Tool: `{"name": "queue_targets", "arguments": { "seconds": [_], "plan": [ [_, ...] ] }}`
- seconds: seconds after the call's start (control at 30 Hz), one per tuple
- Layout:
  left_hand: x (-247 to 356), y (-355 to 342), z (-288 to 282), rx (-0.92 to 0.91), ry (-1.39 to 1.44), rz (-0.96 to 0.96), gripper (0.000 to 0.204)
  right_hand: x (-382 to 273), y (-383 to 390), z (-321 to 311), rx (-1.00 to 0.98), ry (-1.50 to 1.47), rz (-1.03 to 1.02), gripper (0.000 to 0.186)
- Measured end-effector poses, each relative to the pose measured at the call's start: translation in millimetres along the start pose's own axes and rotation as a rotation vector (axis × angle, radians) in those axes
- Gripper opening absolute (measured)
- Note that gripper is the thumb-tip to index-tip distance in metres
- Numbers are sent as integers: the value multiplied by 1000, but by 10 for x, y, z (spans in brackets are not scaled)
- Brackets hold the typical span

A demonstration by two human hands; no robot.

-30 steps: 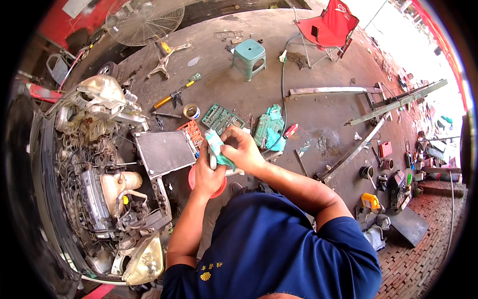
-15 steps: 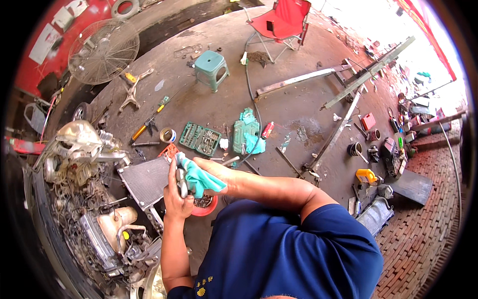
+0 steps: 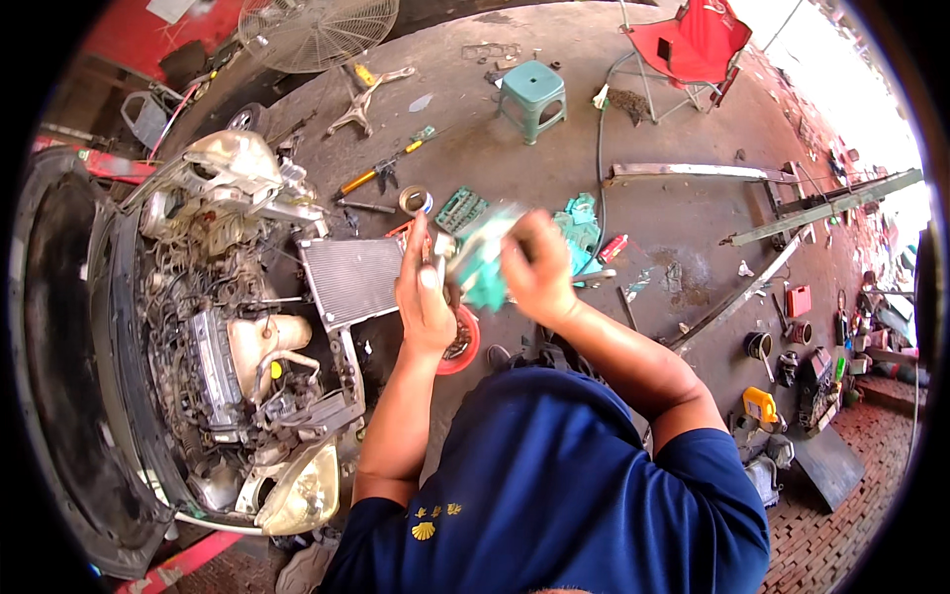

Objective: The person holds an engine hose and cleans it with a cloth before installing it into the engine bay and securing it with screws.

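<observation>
My left hand (image 3: 426, 309) is raised over the floor beside the radiator, its fingers pointing up and closed on a small shiny metal part (image 3: 442, 255). What kind of part it is cannot be made out. To its right, my right hand (image 3: 537, 265) is curled round a teal cloth (image 3: 483, 285), which is smeared by motion. The cloth hangs close to the metal part; whether they touch is unclear. Below them a red bowl (image 3: 469, 358) stands on the floor with small dark metal pieces inside, partly hidden by my left hand.
An opened car engine bay (image 3: 213, 346) fills the left side, with a radiator (image 3: 348, 282) at its front. Beyond my hands lie a green socket set case (image 3: 461, 210) and a roll of tape (image 3: 416, 200). A teal stool (image 3: 534, 91), red folding chair (image 3: 688, 45) and metal beams (image 3: 693, 172) stand farther off.
The whole scene has shifted right in the picture, bringing more of the car into sight. My right hand has drawn the cloth away from my left hand, and the cloth is now blurred.
</observation>
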State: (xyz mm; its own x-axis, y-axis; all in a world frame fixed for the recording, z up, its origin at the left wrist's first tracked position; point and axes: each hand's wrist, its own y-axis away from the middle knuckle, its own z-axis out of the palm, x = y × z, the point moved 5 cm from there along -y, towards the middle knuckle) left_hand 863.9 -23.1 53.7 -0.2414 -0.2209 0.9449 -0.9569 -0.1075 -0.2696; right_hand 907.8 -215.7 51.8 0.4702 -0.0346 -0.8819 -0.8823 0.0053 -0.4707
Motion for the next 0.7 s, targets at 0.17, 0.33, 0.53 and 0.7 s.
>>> {"name": "queue_targets", "arguments": {
  "seconds": [0.17,0.33,0.53,0.7],
  "plan": [
    [-39,-154,-55,-46,340,-34,90,329,-72,-298,288,-965,760,20],
    [-10,-143,97,-238,577,-120,98,308,-218,-64,203,-955,676,28],
    [54,-3,445,-396,767,-197,95,-58,-323,347,-239,-444,175,28],
    [47,140,505,-443,710,-224,92,8,-375,346,-327,-288,428,35]
  ]
}}
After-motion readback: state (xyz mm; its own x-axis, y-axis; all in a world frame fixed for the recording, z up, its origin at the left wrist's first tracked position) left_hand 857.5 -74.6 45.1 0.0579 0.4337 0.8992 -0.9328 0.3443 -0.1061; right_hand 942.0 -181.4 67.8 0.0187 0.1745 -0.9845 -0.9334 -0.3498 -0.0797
